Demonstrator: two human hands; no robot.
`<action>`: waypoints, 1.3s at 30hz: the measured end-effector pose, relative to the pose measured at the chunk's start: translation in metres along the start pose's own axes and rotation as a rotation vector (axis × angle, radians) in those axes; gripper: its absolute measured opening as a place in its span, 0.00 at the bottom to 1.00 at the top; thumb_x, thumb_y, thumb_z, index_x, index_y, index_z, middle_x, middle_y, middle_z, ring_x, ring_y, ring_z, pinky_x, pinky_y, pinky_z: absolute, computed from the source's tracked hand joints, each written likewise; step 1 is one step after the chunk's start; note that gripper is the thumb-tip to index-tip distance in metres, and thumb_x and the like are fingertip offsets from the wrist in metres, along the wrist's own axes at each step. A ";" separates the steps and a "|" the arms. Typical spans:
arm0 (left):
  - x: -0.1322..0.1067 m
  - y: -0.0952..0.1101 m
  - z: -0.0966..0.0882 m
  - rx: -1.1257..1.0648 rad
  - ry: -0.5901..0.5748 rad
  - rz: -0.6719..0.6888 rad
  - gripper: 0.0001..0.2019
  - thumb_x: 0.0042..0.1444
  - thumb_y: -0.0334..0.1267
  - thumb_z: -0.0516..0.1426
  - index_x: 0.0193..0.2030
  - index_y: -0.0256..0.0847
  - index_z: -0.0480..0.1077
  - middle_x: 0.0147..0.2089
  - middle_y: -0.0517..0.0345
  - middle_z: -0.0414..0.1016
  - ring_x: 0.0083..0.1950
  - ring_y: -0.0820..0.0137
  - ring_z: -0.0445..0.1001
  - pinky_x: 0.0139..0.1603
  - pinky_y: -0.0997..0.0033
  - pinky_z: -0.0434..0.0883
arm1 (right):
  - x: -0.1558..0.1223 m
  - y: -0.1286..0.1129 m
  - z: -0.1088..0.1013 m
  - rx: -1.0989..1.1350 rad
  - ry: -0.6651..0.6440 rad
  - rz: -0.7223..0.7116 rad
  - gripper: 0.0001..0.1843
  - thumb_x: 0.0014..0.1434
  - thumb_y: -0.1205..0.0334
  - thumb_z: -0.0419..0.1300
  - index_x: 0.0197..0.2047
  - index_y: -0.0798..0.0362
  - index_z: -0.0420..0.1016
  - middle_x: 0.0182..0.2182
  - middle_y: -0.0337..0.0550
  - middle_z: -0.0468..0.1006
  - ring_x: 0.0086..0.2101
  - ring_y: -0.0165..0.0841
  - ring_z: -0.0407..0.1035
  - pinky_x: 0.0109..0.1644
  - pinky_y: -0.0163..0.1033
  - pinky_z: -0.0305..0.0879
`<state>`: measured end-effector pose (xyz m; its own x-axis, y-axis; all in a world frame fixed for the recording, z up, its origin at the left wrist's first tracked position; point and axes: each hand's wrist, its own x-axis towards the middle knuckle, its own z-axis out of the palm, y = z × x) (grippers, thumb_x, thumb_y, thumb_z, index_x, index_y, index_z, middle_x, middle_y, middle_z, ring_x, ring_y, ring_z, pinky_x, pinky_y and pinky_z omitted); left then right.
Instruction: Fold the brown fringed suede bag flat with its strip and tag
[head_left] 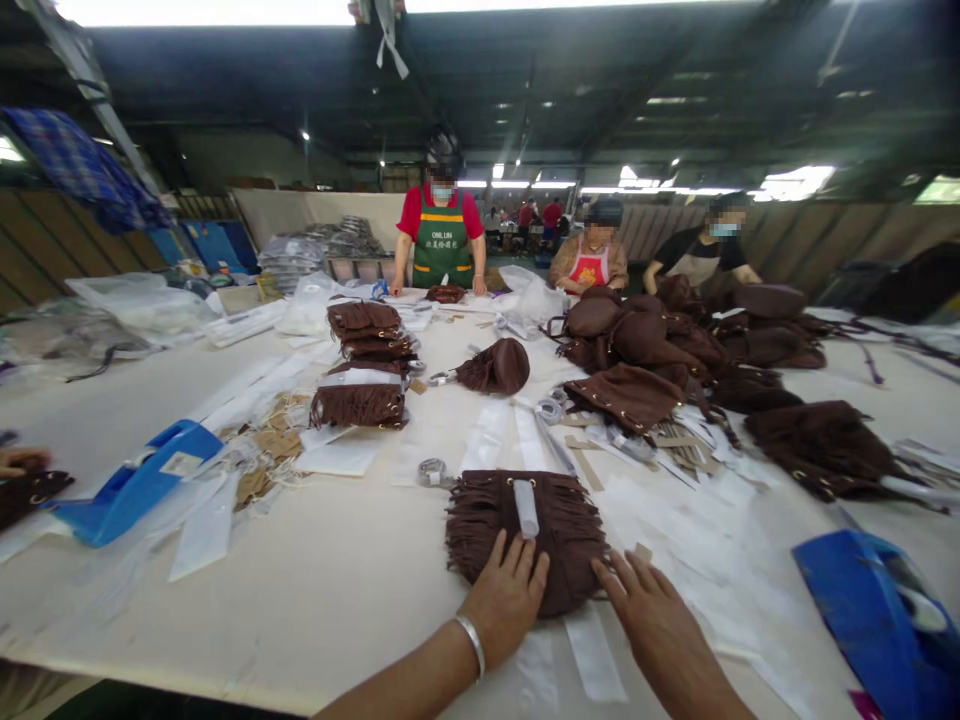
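Observation:
A dark brown fringed bag (570, 560) lies flat on the table in front of me, its grommets along the far edge. On its middle rests a whitish rolled strip (526, 508). My left hand (506, 600), with a silver bangle on the wrist, lies on the bag, fingers stretched out and their tips close to the strip's near end. At the bag's right edge my right hand (656, 610) rests with fingers spread, the fingertips touching its side. A small clear-wrapped coil (433, 473) sits just beyond the bag's left corner.
Blue tape dispensers stand at left (142, 480) and right (862, 610). Brown bags are stacked (360, 400) ahead and heaped (645, 340) at the right. Tan tags (274, 450) and white strips lie about. Several people work across the table; another person's hand (22, 460) shows far left.

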<state>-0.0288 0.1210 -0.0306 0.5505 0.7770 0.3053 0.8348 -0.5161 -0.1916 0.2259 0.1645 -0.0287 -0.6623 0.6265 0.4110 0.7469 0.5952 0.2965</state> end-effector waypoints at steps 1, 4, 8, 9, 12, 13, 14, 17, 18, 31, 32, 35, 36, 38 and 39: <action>0.001 0.001 0.000 0.000 -0.003 -0.006 0.24 0.68 0.38 0.42 0.68 0.34 0.54 0.67 0.39 0.62 0.69 0.55 0.58 0.68 0.45 0.48 | 0.010 -0.002 -0.003 0.022 -0.022 0.019 0.32 0.52 0.80 0.48 0.57 0.49 0.71 0.54 0.52 0.75 0.53 0.47 0.70 0.51 0.53 0.71; 0.003 0.004 -0.002 0.002 -0.010 -0.025 0.24 0.67 0.38 0.42 0.67 0.32 0.55 0.66 0.37 0.63 0.69 0.55 0.59 0.68 0.44 0.48 | 0.050 -0.018 0.000 0.139 -0.060 0.086 0.27 0.59 0.74 0.48 0.60 0.55 0.68 0.58 0.54 0.71 0.59 0.46 0.64 0.59 0.53 0.66; 0.003 0.002 -0.001 0.003 -0.015 -0.047 0.23 0.67 0.38 0.43 0.67 0.37 0.57 0.66 0.40 0.63 0.69 0.55 0.59 0.69 0.40 0.48 | 0.082 -0.039 0.032 0.270 -0.064 0.193 0.22 0.66 0.64 0.45 0.60 0.60 0.68 0.56 0.58 0.73 0.58 0.47 0.64 0.60 0.55 0.64; 0.001 0.001 0.000 -0.004 -0.015 -0.059 0.22 0.67 0.38 0.44 0.67 0.39 0.57 0.67 0.42 0.63 0.69 0.54 0.58 0.69 0.39 0.48 | 0.082 -0.041 0.041 0.297 -0.059 0.199 0.23 0.67 0.64 0.45 0.60 0.60 0.68 0.56 0.58 0.72 0.59 0.48 0.63 0.61 0.56 0.63; -0.004 -0.002 0.000 -0.043 -0.017 -0.085 0.23 0.67 0.39 0.45 0.68 0.43 0.55 0.69 0.47 0.61 0.72 0.52 0.51 0.68 0.35 0.47 | 0.071 -0.037 0.059 0.367 -0.053 0.199 0.23 0.68 0.63 0.44 0.61 0.62 0.66 0.59 0.59 0.69 0.63 0.48 0.57 0.64 0.57 0.59; -0.006 -0.003 0.000 -0.057 -0.023 -0.097 0.23 0.67 0.39 0.45 0.68 0.43 0.54 0.69 0.48 0.59 0.73 0.51 0.48 0.69 0.34 0.47 | 0.066 -0.034 0.062 0.393 -0.058 0.207 0.24 0.69 0.62 0.44 0.61 0.62 0.66 0.60 0.60 0.68 0.64 0.47 0.55 0.64 0.57 0.58; -0.008 -0.003 0.000 -0.071 -0.033 -0.114 0.24 0.67 0.38 0.45 0.69 0.42 0.53 0.70 0.49 0.58 0.73 0.50 0.46 0.69 0.33 0.47 | 0.063 -0.032 0.063 0.420 -0.067 0.220 0.24 0.69 0.61 0.44 0.62 0.62 0.65 0.61 0.60 0.66 0.64 0.47 0.55 0.65 0.56 0.58; -0.012 -0.004 -0.001 -0.092 -0.072 -0.187 0.26 0.66 0.34 0.45 0.71 0.41 0.49 0.73 0.50 0.52 0.74 0.50 0.41 0.69 0.32 0.46 | 0.059 -0.024 0.065 0.508 -0.088 0.264 0.24 0.69 0.59 0.44 0.64 0.59 0.63 0.63 0.58 0.63 0.64 0.44 0.55 0.65 0.56 0.58; -0.014 -0.005 -0.002 -0.092 -0.082 -0.208 0.27 0.65 0.32 0.45 0.71 0.41 0.48 0.73 0.51 0.50 0.75 0.51 0.40 0.70 0.32 0.45 | 0.059 -0.022 0.066 0.534 -0.084 0.275 0.24 0.69 0.59 0.44 0.64 0.58 0.63 0.63 0.57 0.63 0.64 0.44 0.55 0.65 0.56 0.58; -0.032 -0.018 0.004 -0.161 -0.098 -0.399 0.40 0.55 0.38 0.56 0.72 0.43 0.43 0.75 0.50 0.41 0.74 0.48 0.40 0.67 0.40 0.56 | 0.044 -0.027 0.017 0.391 -0.070 0.659 0.28 0.68 0.48 0.47 0.62 0.60 0.60 0.54 0.62 0.71 0.56 0.48 0.65 0.56 0.53 0.66; -0.031 -0.017 0.004 -0.151 -0.093 -0.392 0.39 0.56 0.38 0.56 0.72 0.42 0.43 0.75 0.48 0.41 0.74 0.48 0.39 0.67 0.40 0.56 | 0.043 -0.027 0.011 0.387 -0.134 0.726 0.29 0.67 0.45 0.47 0.61 0.59 0.60 0.52 0.61 0.72 0.52 0.48 0.68 0.52 0.52 0.68; -0.030 -0.014 0.006 -0.133 -0.084 -0.378 0.40 0.56 0.37 0.55 0.72 0.38 0.42 0.75 0.45 0.41 0.75 0.48 0.37 0.67 0.40 0.56 | 0.045 -0.027 0.005 0.432 -0.350 0.858 0.30 0.66 0.40 0.44 0.59 0.56 0.62 0.48 0.58 0.76 0.45 0.48 0.74 0.42 0.47 0.70; -0.030 -0.014 0.007 -0.133 -0.084 -0.375 0.40 0.56 0.37 0.55 0.72 0.37 0.41 0.75 0.45 0.40 0.75 0.48 0.36 0.67 0.40 0.55 | 0.047 -0.026 0.006 0.451 -0.397 0.883 0.30 0.66 0.40 0.44 0.58 0.55 0.63 0.46 0.56 0.77 0.43 0.47 0.75 0.41 0.46 0.69; -0.030 -0.014 0.008 -0.134 -0.081 -0.373 0.40 0.56 0.36 0.55 0.72 0.36 0.41 0.75 0.44 0.41 0.75 0.48 0.36 0.68 0.41 0.55 | 0.049 -0.023 0.011 0.486 -0.443 0.906 0.27 0.68 0.42 0.44 0.56 0.55 0.64 0.43 0.53 0.79 0.42 0.45 0.76 0.41 0.44 0.67; -0.030 -0.014 0.009 -0.134 -0.079 -0.373 0.40 0.56 0.36 0.55 0.72 0.36 0.41 0.75 0.45 0.41 0.75 0.48 0.36 0.68 0.42 0.55 | 0.049 -0.022 0.015 0.500 -0.448 0.906 0.25 0.68 0.45 0.43 0.55 0.55 0.64 0.42 0.52 0.80 0.41 0.44 0.76 0.41 0.43 0.66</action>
<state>-0.0572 0.1081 -0.0458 0.2134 0.9426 0.2570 0.9718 -0.2318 0.0436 0.1761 0.1901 -0.0276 0.0753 0.9942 -0.0771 0.9224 -0.0988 -0.3734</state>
